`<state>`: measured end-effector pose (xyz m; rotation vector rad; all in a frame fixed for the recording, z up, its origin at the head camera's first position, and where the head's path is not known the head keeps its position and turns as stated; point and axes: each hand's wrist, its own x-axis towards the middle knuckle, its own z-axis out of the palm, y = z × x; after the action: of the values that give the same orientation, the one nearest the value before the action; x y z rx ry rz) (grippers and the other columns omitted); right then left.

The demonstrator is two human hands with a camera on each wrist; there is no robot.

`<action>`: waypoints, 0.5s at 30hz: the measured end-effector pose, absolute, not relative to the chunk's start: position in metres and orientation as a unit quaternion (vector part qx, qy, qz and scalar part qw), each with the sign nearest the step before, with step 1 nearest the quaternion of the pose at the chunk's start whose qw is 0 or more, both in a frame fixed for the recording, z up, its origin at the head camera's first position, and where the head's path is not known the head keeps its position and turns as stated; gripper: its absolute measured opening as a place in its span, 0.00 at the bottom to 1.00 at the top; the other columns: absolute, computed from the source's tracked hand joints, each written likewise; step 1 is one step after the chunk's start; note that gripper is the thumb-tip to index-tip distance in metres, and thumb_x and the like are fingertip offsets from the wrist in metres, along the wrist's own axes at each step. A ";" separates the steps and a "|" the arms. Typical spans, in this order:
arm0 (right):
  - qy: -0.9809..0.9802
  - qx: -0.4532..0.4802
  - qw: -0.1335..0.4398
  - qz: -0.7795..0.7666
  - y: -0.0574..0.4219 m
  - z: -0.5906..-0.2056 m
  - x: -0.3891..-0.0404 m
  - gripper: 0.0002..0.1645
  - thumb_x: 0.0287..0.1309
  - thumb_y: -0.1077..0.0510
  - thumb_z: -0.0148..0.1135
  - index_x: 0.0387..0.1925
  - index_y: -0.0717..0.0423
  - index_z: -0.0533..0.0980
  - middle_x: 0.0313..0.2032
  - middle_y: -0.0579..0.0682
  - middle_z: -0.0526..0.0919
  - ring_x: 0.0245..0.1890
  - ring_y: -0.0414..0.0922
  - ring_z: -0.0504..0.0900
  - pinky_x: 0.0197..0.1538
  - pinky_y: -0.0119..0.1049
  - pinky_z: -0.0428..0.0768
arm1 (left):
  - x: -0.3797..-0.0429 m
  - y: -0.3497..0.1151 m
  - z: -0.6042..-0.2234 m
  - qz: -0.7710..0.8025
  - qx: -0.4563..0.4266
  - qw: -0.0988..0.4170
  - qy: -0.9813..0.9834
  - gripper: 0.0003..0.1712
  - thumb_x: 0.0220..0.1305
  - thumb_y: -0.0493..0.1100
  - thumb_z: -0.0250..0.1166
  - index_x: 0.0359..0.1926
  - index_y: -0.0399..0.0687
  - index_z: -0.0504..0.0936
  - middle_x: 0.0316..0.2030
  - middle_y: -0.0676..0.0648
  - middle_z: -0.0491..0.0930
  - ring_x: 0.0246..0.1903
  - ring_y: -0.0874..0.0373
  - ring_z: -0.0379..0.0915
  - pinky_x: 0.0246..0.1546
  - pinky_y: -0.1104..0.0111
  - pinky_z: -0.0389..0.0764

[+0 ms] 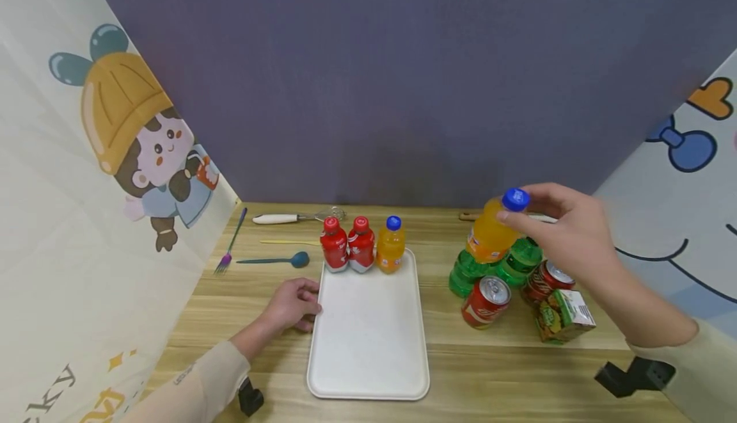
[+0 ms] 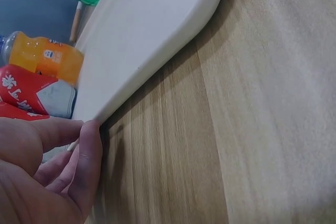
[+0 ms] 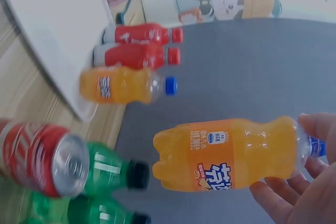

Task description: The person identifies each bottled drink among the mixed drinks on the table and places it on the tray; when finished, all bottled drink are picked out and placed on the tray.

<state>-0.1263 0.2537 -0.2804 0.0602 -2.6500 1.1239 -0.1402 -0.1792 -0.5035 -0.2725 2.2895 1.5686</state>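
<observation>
My right hand [image 1: 567,224] holds an orange soda bottle [image 1: 492,231] by its neck, just under the blue cap, raised above the green bottles [image 1: 521,262]. In the right wrist view the held bottle [image 3: 226,153] shows its whole label. My left hand [image 1: 292,304] pinches the left rim of a white tray [image 1: 368,340] between thumb and fingers, as the left wrist view shows at the tray's edge [image 2: 152,69]. Along the tray's far end stand two red bottles [image 1: 361,245] and a second orange soda bottle [image 1: 391,247] in a row.
Right of the tray are red cans [image 1: 486,301] and a small green drink carton [image 1: 563,317]. To the left lie a fork [image 1: 232,244], a dark spoon [image 1: 288,260], a yellow stick [image 1: 288,242] and a whisk [image 1: 293,218]. A grey wall [image 1: 403,90] closes off the back.
</observation>
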 end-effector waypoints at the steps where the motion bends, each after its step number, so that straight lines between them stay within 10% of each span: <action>1: -0.910 0.028 0.128 0.393 0.248 -0.281 -0.128 0.24 0.58 0.39 0.74 0.51 0.46 0.83 0.45 0.32 0.85 0.46 0.28 0.80 0.40 0.20 0.81 | -0.140 -0.179 -0.504 0.554 -0.096 0.176 0.808 0.27 0.57 0.26 0.71 0.59 0.35 0.78 0.38 0.40 0.80 0.28 0.52 0.81 0.23 0.58 0.90; 15: -0.876 0.137 0.089 0.454 0.175 -0.307 -0.151 0.23 0.57 0.43 0.76 0.49 0.49 0.83 0.47 0.45 0.88 0.48 0.47 0.87 0.45 0.31 0.88 | -0.139 -0.175 -0.506 0.552 -0.101 0.164 0.811 0.26 0.58 0.25 0.69 0.59 0.34 0.77 0.38 0.40 0.79 0.28 0.53 0.80 0.25 0.60 0.90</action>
<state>-0.1514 0.1747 -0.3069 0.4061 -2.6064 1.3501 -0.1386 -0.1751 -0.5057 -0.2891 2.3131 1.5726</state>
